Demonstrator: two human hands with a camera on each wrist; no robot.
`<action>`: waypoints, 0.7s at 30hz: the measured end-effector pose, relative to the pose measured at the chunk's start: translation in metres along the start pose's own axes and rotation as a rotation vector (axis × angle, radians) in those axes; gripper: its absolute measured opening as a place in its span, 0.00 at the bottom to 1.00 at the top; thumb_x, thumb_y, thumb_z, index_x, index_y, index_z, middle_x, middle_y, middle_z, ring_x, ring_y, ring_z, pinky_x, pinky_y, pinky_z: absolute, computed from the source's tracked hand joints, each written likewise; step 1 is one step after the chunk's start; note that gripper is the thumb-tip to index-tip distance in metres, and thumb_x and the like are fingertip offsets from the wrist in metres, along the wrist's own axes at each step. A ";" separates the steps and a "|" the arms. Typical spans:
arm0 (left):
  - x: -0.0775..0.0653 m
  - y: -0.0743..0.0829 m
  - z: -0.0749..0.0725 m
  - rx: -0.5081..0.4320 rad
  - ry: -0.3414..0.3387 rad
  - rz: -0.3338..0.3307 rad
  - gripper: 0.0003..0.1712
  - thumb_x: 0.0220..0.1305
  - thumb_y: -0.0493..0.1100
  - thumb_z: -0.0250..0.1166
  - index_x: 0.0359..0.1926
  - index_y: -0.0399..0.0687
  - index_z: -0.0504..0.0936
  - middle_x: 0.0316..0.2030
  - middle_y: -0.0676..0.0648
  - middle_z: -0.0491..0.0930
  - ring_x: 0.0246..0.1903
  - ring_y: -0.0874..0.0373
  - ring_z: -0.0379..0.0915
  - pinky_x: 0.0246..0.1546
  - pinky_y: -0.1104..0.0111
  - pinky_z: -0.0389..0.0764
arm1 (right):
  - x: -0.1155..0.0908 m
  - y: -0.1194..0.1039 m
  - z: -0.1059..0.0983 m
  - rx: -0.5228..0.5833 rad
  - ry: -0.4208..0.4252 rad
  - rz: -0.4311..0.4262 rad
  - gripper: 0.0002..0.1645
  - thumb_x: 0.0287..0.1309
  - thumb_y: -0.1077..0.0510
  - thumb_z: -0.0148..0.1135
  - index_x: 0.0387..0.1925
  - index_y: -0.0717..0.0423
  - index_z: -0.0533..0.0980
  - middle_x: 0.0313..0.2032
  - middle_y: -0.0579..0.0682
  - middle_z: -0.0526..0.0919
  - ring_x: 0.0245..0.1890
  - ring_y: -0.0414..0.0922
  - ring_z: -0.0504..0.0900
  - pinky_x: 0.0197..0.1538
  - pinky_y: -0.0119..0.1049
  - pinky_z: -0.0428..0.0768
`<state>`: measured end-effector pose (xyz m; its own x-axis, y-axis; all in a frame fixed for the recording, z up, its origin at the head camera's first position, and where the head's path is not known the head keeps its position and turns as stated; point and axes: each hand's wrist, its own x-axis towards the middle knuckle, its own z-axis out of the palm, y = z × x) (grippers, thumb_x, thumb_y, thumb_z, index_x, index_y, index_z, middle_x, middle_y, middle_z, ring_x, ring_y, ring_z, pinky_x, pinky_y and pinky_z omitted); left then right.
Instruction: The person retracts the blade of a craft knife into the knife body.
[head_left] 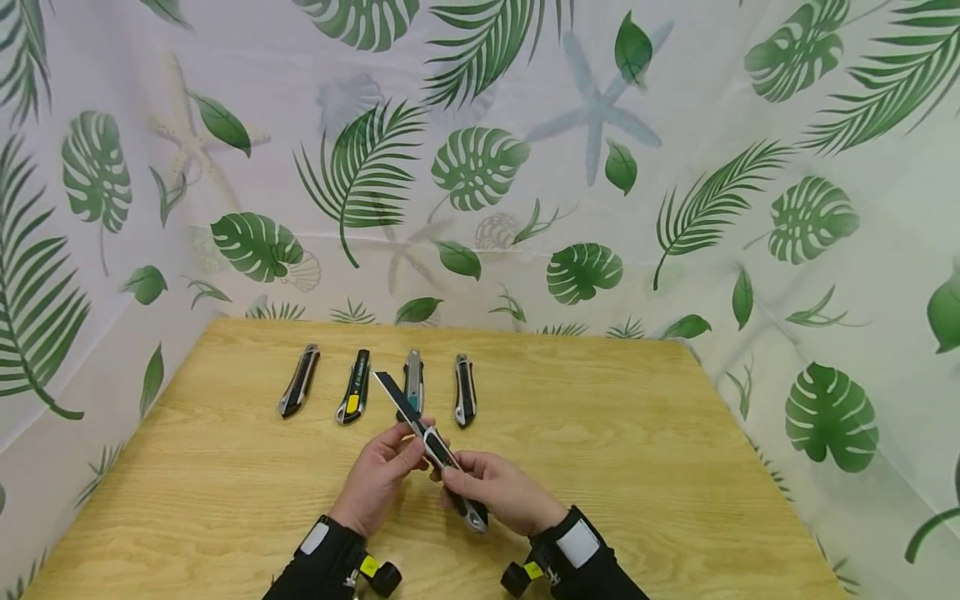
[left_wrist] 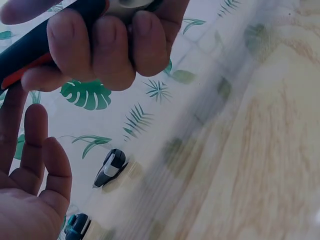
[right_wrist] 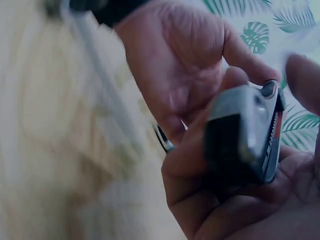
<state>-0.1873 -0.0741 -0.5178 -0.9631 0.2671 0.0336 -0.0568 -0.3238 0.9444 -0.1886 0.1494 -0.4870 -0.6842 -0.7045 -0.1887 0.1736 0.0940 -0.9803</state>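
Both hands hold a utility knife (head_left: 441,450) above the table, its dark blade (head_left: 401,398) extended and angled up to the left. My left hand (head_left: 382,471) pinches the front end of the handle near the blade, thumb on the near side. Around the rear of the handle curl the fingers of my right hand (head_left: 502,492), its thumb lying along the top. In the right wrist view, the knife's silver and black butt end (right_wrist: 235,135) faces the camera. The left wrist view shows the right hand's curled fingers (left_wrist: 112,50) under the black and orange handle (left_wrist: 30,52).
Behind the hands lie several more utility knives in a row: a black-and-silver one (head_left: 300,381), one with a yellow slider (head_left: 354,387), a grey one with a teal part (head_left: 413,383), and another black-and-silver one (head_left: 465,390). A leaf-patterned cloth (head_left: 480,208) surrounds the wooden table (head_left: 637,467).
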 end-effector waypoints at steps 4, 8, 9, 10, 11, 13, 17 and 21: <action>-0.004 -0.002 0.000 0.004 -0.054 -0.004 0.16 0.83 0.44 0.59 0.65 0.56 0.83 0.48 0.61 0.92 0.48 0.66 0.83 0.60 0.63 0.75 | -0.001 0.008 0.001 0.234 -0.118 0.029 0.35 0.83 0.34 0.46 0.60 0.63 0.72 0.36 0.42 0.84 0.34 0.37 0.86 0.39 0.32 0.87; -0.005 -0.002 0.001 0.008 -0.055 -0.007 0.15 0.82 0.44 0.60 0.63 0.59 0.84 0.47 0.63 0.91 0.47 0.66 0.82 0.62 0.62 0.71 | 0.000 0.010 0.003 0.324 -0.143 0.054 0.36 0.80 0.27 0.39 0.58 0.52 0.74 0.32 0.40 0.81 0.26 0.34 0.83 0.30 0.29 0.84; -0.005 -0.002 0.001 0.016 -0.056 -0.009 0.15 0.82 0.44 0.61 0.63 0.59 0.84 0.47 0.63 0.91 0.47 0.66 0.81 0.62 0.62 0.71 | 0.000 0.010 0.003 0.323 -0.128 0.068 0.37 0.79 0.25 0.39 0.56 0.51 0.75 0.30 0.40 0.80 0.24 0.33 0.81 0.28 0.28 0.82; -0.005 -0.002 0.002 0.026 -0.058 -0.010 0.15 0.81 0.44 0.61 0.63 0.59 0.85 0.47 0.64 0.91 0.48 0.67 0.81 0.62 0.62 0.71 | 0.000 0.010 0.004 0.315 -0.107 0.080 0.38 0.77 0.24 0.40 0.54 0.51 0.76 0.29 0.39 0.78 0.21 0.33 0.78 0.26 0.28 0.80; -0.004 -0.002 0.002 0.038 -0.065 -0.009 0.16 0.81 0.43 0.62 0.63 0.58 0.85 0.48 0.64 0.90 0.50 0.67 0.81 0.62 0.63 0.71 | 0.000 0.009 0.005 0.292 -0.081 0.094 0.39 0.76 0.22 0.40 0.50 0.51 0.77 0.27 0.39 0.77 0.19 0.33 0.76 0.24 0.28 0.78; -0.004 -0.003 0.003 0.055 -0.081 -0.009 0.16 0.80 0.43 0.63 0.63 0.58 0.85 0.51 0.64 0.90 0.54 0.68 0.81 0.61 0.64 0.73 | 0.000 0.008 0.007 0.246 -0.018 0.128 0.42 0.74 0.20 0.42 0.42 0.52 0.78 0.22 0.38 0.74 0.16 0.33 0.72 0.21 0.28 0.75; -0.004 -0.003 0.004 0.071 -0.112 -0.006 0.15 0.79 0.42 0.65 0.61 0.60 0.87 0.53 0.65 0.89 0.58 0.69 0.81 0.61 0.68 0.76 | 0.000 0.007 0.012 0.144 0.106 0.191 0.45 0.70 0.16 0.43 0.28 0.51 0.76 0.16 0.38 0.70 0.12 0.35 0.69 0.18 0.31 0.73; -0.004 -0.002 0.005 0.072 -0.133 0.006 0.16 0.77 0.42 0.67 0.61 0.62 0.87 0.53 0.66 0.89 0.58 0.69 0.82 0.60 0.70 0.78 | 0.000 0.008 0.016 0.075 0.200 0.226 0.45 0.69 0.16 0.47 0.21 0.50 0.74 0.14 0.39 0.68 0.10 0.36 0.67 0.17 0.32 0.71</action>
<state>-0.1822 -0.0696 -0.5182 -0.9196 0.3850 0.0778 -0.0277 -0.2612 0.9649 -0.1760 0.1386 -0.4936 -0.7468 -0.5189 -0.4161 0.3837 0.1749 -0.9068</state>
